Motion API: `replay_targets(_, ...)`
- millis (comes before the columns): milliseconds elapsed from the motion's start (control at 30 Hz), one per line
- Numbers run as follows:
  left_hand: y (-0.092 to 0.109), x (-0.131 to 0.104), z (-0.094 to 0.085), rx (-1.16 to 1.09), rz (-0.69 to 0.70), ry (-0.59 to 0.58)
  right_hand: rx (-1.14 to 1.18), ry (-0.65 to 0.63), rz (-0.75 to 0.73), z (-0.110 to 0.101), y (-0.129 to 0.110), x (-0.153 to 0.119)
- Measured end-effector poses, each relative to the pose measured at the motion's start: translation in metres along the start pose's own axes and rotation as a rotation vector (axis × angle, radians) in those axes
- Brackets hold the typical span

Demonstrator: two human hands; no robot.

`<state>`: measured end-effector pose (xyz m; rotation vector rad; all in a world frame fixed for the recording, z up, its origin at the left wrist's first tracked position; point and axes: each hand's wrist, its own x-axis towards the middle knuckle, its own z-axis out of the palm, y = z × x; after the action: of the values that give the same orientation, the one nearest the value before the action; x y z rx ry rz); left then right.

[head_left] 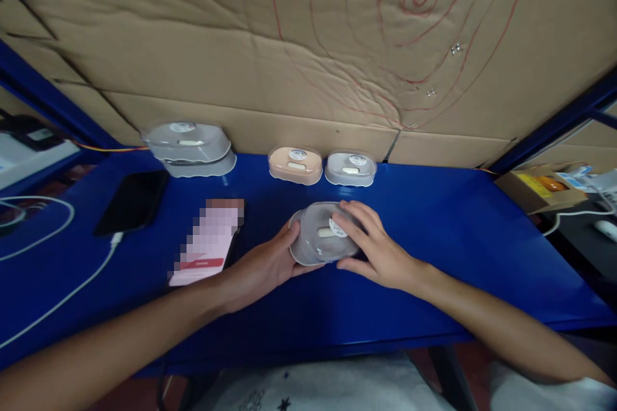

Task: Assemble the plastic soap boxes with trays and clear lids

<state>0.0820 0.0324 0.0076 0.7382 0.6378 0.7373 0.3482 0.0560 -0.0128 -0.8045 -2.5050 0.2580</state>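
Note:
Between my hands is a small grey oval box with a clear lid (313,247), a pale clasp and a round white sticker. My left hand (274,266) grips its left end, thumb on the near side of the lid and fingers beneath. Over the right end lies my right hand (373,241), its fingers curved on the lid by the sticker and its thumb at the lower edge. Behind, against the cardboard, stand a peach box (294,173) and a small grey box (350,176) of the same kind. Farther left are two larger grey boxes (193,151), stacked.
The blue table (443,218) runs up to a cardboard wall (193,32) with red drawn lines. A phone with a lit screen (207,244) lies left of my left hand. Beyond it is a dark phone (132,202) on a white cable (72,295). An open carton (540,189) stands at right.

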Motion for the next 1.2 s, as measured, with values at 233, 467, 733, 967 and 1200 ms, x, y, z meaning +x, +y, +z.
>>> replay_targets(233, -0.002, 0.003, -0.012, 0.349, 0.009, 0.087, 0.105, -0.107, 0.016, -0.029, 0.017, -0.004)
replay_targets(467, 0.001, -0.006, -0.006, 0.831, 0.229, 0.199, 0.046, -0.178, 0.167, -0.062, 0.052, -0.011)
replay_targets(733, 0.006, -0.002, -0.011, 1.029, 0.346, 0.183, -0.228, -0.062, 0.569, -0.112, 0.152, -0.064)
replay_targets(967, 0.066, 0.051, -0.046, 1.414, 0.607, 0.298, -0.279, 0.091, 0.627, -0.113, 0.193, -0.071)
replay_targets(1200, 0.082, 0.075, -0.069, 1.504, 0.538, 0.365, -0.257, 0.122, 0.55, -0.086, 0.179, -0.047)
